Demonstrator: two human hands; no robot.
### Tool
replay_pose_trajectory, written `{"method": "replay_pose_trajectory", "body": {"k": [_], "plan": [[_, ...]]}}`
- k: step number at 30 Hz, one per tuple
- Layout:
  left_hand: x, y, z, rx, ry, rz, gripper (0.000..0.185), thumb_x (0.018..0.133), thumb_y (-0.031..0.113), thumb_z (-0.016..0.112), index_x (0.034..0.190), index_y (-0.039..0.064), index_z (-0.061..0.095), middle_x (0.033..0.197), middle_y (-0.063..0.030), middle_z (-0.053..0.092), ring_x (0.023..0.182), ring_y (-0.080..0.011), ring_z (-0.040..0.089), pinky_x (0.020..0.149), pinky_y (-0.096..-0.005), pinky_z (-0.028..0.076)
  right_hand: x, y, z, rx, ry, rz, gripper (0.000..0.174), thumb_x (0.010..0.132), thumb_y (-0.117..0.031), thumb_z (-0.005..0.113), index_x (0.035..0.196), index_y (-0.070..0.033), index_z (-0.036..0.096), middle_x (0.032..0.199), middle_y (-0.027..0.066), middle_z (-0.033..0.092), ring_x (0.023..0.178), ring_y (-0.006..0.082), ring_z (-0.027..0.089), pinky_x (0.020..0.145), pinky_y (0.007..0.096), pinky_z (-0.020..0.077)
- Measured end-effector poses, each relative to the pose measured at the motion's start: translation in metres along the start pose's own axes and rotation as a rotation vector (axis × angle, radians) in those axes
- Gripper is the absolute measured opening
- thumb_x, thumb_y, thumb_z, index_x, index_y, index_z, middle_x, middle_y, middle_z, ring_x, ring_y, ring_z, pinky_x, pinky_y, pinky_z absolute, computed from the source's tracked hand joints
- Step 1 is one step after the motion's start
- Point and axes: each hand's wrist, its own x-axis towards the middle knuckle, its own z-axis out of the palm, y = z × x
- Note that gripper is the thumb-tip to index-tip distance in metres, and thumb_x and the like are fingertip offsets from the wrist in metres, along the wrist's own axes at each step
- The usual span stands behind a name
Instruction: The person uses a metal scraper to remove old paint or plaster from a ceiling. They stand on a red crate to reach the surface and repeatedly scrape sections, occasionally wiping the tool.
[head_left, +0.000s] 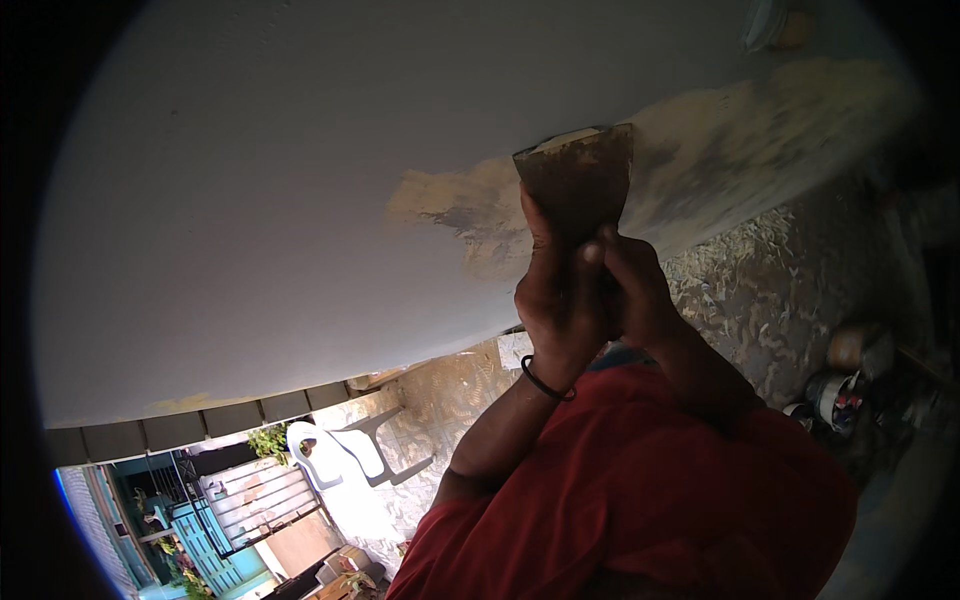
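Observation:
A broad, stained putty knife (576, 176) points up in front of the wall (262, 210), pale paint or filler along its front edge. My left hand (559, 300), with a dark band at the wrist, is closed around its lower part, one finger along the blade's left side. From the other side my right hand (641, 281) grips at the handle, which the fingers mostly hide. Behind the blade, a rough yellowish patch (720, 142) with dark smears runs across the grey painted wall. Whether the blade edge touches the wall, I cannot tell.
Pale scraps (739, 262) litter the floor to the right. Farther back stands a bucket (832, 401) with things in it. A white plastic chair (352, 454) is at lower left, before a slatted gate (259, 495) and plants. A pale object (765, 26) is at upper right.

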Motion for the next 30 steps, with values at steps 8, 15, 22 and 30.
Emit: {"method": "replay_pose_trajectory", "body": {"k": [8,15,22,30], "plan": [[-0.017,-0.003,0.029,-0.363,0.09,-0.112,0.056,0.104,0.018,0.06,0.153,-0.003,0.041,0.122,-0.0123,0.069,0.105,-0.0117,0.063,0.088,-0.0256,0.052,-0.01,-0.015,-0.006,-0.074,0.122,0.065,0.044,0.109,-0.043,0.047,0.098,-0.004,0.063,0.076,-0.0036,0.058,0.062,0.0017,0.052,0.051,0.0217,0.0392],[-0.008,-0.008,0.014,-0.265,0.073,-0.101,0.032,0.105,0.02,0.061,0.124,-0.005,0.068,0.1,-0.004,0.073,0.086,-0.0054,0.062,0.075,-0.0213,0.051,-0.002,-0.008,0.009,0.073,0.115,0.06,0.046,0.108,-0.046,0.049,0.098,-0.003,0.064,0.084,-0.0022,0.061,0.074,0.0033,0.055,0.06,0.0241,0.0445],[-0.015,0.001,0.019,-0.343,0.068,-0.221,0.03,0.105,0.019,0.06,0.124,-0.003,0.069,0.092,-0.0002,0.07,0.081,-0.0026,0.057,0.069,-0.0212,0.048,-0.008,-0.02,0.005,-0.084,0.117,0.057,0.045,0.108,-0.044,0.049,0.096,-0.004,0.063,0.08,-0.0017,0.06,0.071,0.0034,0.054,0.059,0.0244,0.0438],[-0.007,-0.023,0.053,-0.677,0.022,-0.286,0.027,0.107,0.021,0.056,0.118,-0.001,0.068,0.072,0.0,0.065,0.053,-0.0041,0.056,0.047,-0.0208,0.043,-0.002,-0.049,-0.021,-0.285,0.144,0.183,0.048,0.109,-0.045,0.047,0.086,-0.005,0.06,0.057,-0.0042,0.049,0.04,0.0039,0.043,0.036,0.0235,0.03]]}}
